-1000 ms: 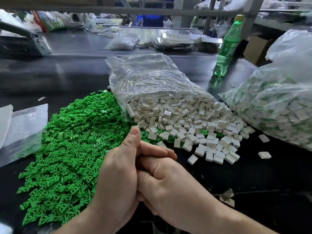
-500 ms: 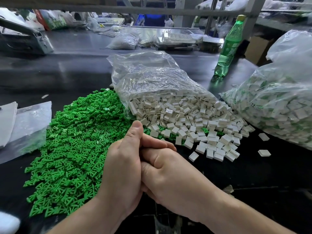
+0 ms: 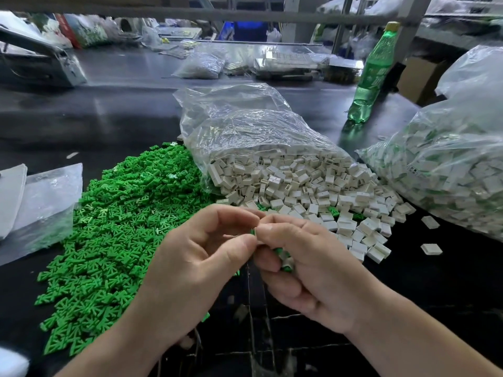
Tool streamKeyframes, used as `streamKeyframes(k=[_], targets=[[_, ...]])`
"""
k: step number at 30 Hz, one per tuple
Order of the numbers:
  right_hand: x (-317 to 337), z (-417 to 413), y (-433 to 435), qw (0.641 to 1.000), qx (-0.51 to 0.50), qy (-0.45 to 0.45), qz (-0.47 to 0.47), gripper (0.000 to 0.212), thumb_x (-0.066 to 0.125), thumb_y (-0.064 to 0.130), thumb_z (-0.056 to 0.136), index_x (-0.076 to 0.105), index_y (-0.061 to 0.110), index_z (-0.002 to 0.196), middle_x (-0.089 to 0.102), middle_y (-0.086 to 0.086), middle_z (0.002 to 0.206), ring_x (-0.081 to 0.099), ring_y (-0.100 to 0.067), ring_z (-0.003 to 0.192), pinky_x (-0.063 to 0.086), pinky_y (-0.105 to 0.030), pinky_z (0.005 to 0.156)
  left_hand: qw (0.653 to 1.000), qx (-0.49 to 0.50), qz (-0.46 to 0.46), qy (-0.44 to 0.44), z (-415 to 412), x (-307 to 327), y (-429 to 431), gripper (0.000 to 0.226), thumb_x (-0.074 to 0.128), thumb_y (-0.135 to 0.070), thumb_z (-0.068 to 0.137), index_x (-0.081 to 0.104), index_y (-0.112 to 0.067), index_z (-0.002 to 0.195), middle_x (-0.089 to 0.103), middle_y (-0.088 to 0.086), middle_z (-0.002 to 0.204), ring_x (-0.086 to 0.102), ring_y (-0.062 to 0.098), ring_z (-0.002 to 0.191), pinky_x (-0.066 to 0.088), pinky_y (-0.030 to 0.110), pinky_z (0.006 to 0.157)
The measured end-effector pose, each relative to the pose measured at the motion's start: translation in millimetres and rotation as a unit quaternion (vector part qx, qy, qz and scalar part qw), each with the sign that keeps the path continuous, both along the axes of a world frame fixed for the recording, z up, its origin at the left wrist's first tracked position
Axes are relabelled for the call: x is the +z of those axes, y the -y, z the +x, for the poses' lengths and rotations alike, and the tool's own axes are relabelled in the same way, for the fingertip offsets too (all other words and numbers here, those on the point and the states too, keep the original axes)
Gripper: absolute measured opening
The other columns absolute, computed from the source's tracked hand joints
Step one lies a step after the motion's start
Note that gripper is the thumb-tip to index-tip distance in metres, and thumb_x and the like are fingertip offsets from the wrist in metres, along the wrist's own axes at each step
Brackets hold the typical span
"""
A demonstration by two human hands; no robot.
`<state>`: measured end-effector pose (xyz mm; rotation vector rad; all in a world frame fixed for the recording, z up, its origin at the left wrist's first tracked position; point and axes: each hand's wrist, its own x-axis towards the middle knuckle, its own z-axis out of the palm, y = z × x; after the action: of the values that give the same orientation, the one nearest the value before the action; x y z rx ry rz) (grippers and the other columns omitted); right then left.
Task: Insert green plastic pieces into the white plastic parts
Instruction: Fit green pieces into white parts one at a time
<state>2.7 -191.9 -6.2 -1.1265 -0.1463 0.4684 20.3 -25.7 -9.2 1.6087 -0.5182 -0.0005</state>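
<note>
A wide heap of green plastic pieces (image 3: 114,229) covers the dark table on the left. White plastic parts (image 3: 307,191) spill from an open clear bag (image 3: 245,126) in the middle. My left hand (image 3: 201,262) and my right hand (image 3: 304,262) meet in front of both heaps. Their fingertips pinch a small green piece (image 3: 253,232) between them. My right hand also cups a few green and white parts (image 3: 284,258) in its curled fingers.
A big clear bag of white parts with green inserts (image 3: 446,175) lies at the right. A green drink bottle (image 3: 373,74) stands behind it. Flat plastic bags (image 3: 40,202) lie at the left edge. Two loose white parts (image 3: 431,248) sit on the table at the right.
My hands were clasped together, left thumb up. Now they have come apart and lifted slightly, and their fingertips pinch a green piece, with parts showing in my right palm.
</note>
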Motion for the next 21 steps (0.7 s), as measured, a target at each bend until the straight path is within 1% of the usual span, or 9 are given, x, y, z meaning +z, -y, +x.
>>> streamKeyframes(k=[3, 5, 7, 10, 13, 15, 17, 19, 21], targets=[[8, 7, 8, 0.999, -0.034, -0.041, -0.011, 0.016, 0.056, 0.025, 0.09, 0.061, 0.019, 0.076, 0.051, -0.001, 0.065, 0.035, -0.007, 0.037, 0.023, -0.014, 0.032, 0.995, 0.048, 0.048, 0.077, 0, 1, 1, 0.012, 0.07, -0.024, 0.083, 0.073, -0.025, 0.094, 0.073, -0.01, 0.107, 0.071, 0.011, 0.096, 0.055, 0.017, 0.077], [-3, 2, 5, 0.999, -0.035, -0.018, -0.001, 0.015, 0.056, 0.025, 0.089, 0.059, 0.017, 0.077, 0.051, -0.002, 0.064, 0.035, -0.008, 0.037, 0.023, -0.014, 0.032, 0.982, 0.088, 0.092, 0.136, 0, 2, 4, 0.012, 0.07, -0.026, 0.082, 0.073, -0.022, 0.092, 0.073, -0.012, 0.101, 0.07, 0.007, 0.095, 0.052, 0.011, 0.076], [-2, 5, 7, 0.998, -0.042, -0.04, 0.001, 0.014, 0.057, 0.026, 0.088, 0.058, 0.017, 0.076, 0.051, -0.002, 0.064, 0.035, -0.008, 0.036, 0.022, -0.015, 0.032, 0.967, 0.118, 0.131, 0.183, 1, 3, 5, 0.013, 0.07, -0.026, 0.082, 0.074, -0.019, 0.091, 0.071, -0.012, 0.097, 0.068, 0.004, 0.095, 0.048, 0.007, 0.078], [-2, 6, 9, 0.999, -0.032, -0.037, 0.015, 0.011, 0.057, 0.025, 0.085, 0.058, 0.017, 0.077, 0.051, -0.002, 0.064, 0.036, -0.008, 0.037, 0.02, -0.015, 0.032, 0.951, 0.129, 0.172, 0.221, 1, 3, 6, 0.012, 0.071, -0.026, 0.083, 0.072, -0.017, 0.091, 0.068, -0.013, 0.098, 0.064, 0.0, 0.097, 0.044, 0.005, 0.08], [-6, 8, 11, 0.996, -0.019, -0.063, 0.067, 0.011, 0.057, 0.023, 0.084, 0.061, 0.017, 0.077, 0.055, -0.002, 0.066, 0.042, -0.007, 0.038, 0.021, -0.016, 0.032, 0.945, 0.119, 0.191, 0.238, 1, 2, 6, 0.018, 0.065, -0.034, 0.086, 0.07, -0.02, 0.096, 0.065, -0.013, 0.104, 0.062, -0.001, 0.099, 0.042, 0.004, 0.083], [-9, 10, 14, 0.992, 0.004, -0.069, 0.102, 0.013, 0.059, 0.026, 0.087, 0.062, 0.014, 0.082, 0.057, -0.002, 0.064, 0.045, -0.005, 0.037, 0.026, -0.016, 0.03, 0.943, 0.1, 0.196, 0.25, 0, -1, 6, 0.023, 0.063, -0.035, 0.087, 0.069, -0.02, 0.102, 0.063, -0.011, 0.11, 0.061, -0.001, 0.1, 0.041, 0.005, 0.084], [-12, 14, 18, 0.988, 0.029, -0.056, 0.139, 0.019, 0.063, 0.028, 0.089, 0.06, 0.01, 0.084, 0.058, -0.002, 0.062, 0.047, -0.004, 0.037, 0.031, -0.014, 0.03, 0.94, 0.095, 0.208, 0.252, 0, -3, 5, 0.027, 0.062, -0.039, 0.087, 0.067, -0.022, 0.108, 0.062, -0.014, 0.113, 0.06, -0.003, 0.101, 0.041, 0.004, 0.084], [-13, 20, 26, 0.978, 0.033, -0.032, 0.202, 0.016, 0.068, 0.023, 0.087, 0.06, 0.009, 0.086, 0.061, -0.007, 0.074, 0.052, -0.005, 0.04, 0.035, -0.014, 0.031, 0.939, 0.112, 0.234, 0.227, 4, -7, 2, 0.033, 0.059, -0.047, 0.089, 0.064, -0.028, 0.115, 0.06, -0.02, 0.114, 0.058, -0.006, 0.101, 0.04, 0.002, 0.081], [-11, 26, 36, 0.965, 0.015, -0.021, 0.262, 0.014, 0.066, 0.017, 0.087, 0.058, 0.008, 0.093, 0.064, -0.01, 0.085, 0.057, -0.007, 0.044, 0.039, -0.016, 0.031, 0.918, 0.134, 0.314, 0.2, 10, -13, -1, 0.044, 0.054, -0.053, 0.092, 0.056, -0.033, 0.13, 0.057, -0.021, 0.123, 0.052, -0.006, 0.109, 0.036, 0.004, 0.09]])
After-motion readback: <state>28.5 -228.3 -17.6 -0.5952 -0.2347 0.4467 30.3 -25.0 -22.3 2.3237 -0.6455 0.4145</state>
